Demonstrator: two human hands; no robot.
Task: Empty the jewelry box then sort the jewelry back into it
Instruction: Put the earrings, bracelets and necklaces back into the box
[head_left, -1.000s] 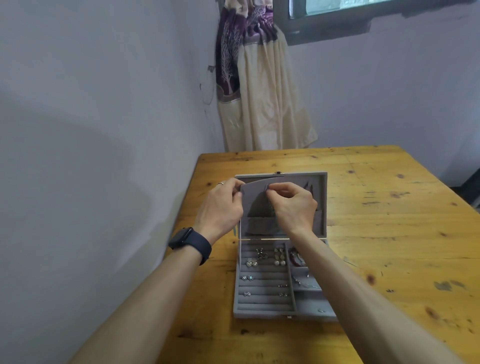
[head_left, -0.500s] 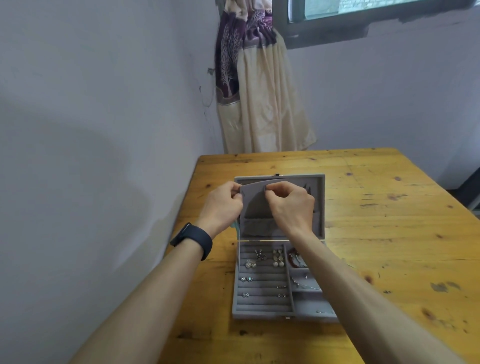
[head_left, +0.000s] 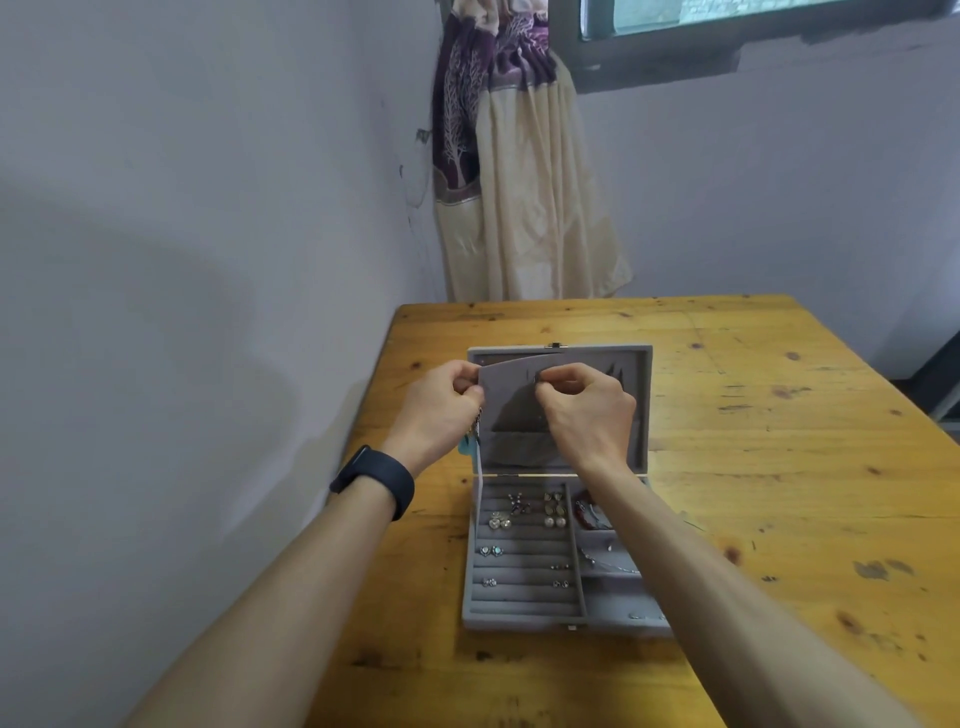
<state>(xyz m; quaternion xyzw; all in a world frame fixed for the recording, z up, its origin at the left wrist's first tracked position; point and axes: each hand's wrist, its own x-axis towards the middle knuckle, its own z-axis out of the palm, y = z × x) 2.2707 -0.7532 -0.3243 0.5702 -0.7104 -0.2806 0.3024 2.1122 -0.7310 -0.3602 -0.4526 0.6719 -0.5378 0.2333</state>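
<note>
A grey velvet jewelry box (head_left: 470, 587) stands open on the wooden table (head_left: 769, 467), its lid (head_left: 643, 410) upright. A grey flap (head_left: 506, 395) is pulled forward from the inside of the lid. My left hand (head_left: 441, 410) pinches the flap's left edge, and a small dangling piece of jewelry (head_left: 474, 434) hangs below that hand. My right hand (head_left: 587, 405) pinches something small at the flap's top; I cannot make out what it is. Earrings (head_left: 553, 512) and studs sit in the ring rolls of the tray, and a chain (head_left: 605, 564) lies in a right compartment.
The table's left edge runs close to a grey wall (head_left: 208, 312). A cream and purple curtain (head_left: 514, 182) hangs behind the table's far edge, under a window. A dark watch (head_left: 379, 480) is on my left wrist. Bare wood lies right of the box.
Both hands stay at the lid flap, with only slight shifts. The fingers of my right hand have worked a little along the flap's top edge.
</note>
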